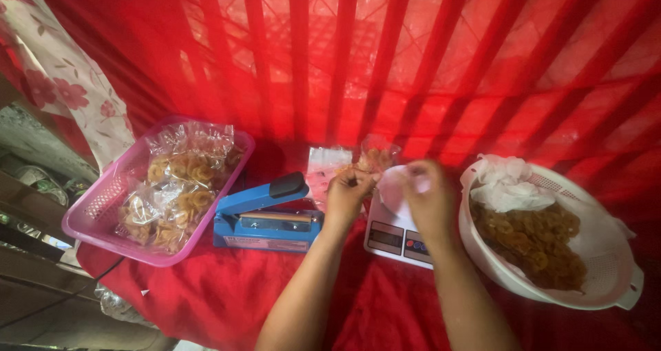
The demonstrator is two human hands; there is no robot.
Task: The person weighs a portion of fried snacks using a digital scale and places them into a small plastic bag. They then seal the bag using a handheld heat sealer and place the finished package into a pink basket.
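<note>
Both hands met over a small white digital kitchen scale (396,235) that stood on a surface draped in red cloth (227,289). The left hand (348,196) had its fingers pinched together on the edge of a small clear plastic bag (375,160), which held golden fried snacks. The right hand (428,201) curled round the other side of the bag's mouth, fingers bent and closed on the thin film near a pale, roundish patch above the scale's platform. The bag sat between the two hands, over the far end of the scale, its long axis running away from the person and its filled bottom pointing toward the red curtain (385,55) behind. Whether it rested on the platform or hung just above it could not be told.

Just left of the scale lay a blue impulse heat sealer (265,217) with a black handle tip, its arm raised and slanting up to the right. A flat stack of empty clear bags (322,166) lay behind it, near the left hand. Further left, a pink plastic basket (89,217) carried filled, sealed packets of the same snacks (175,186). On the right stood a white plastic colander (606,268) full of loose fried snacks (533,244), with crumpled white plastic (509,186) lying on the far side of the heap.
</note>
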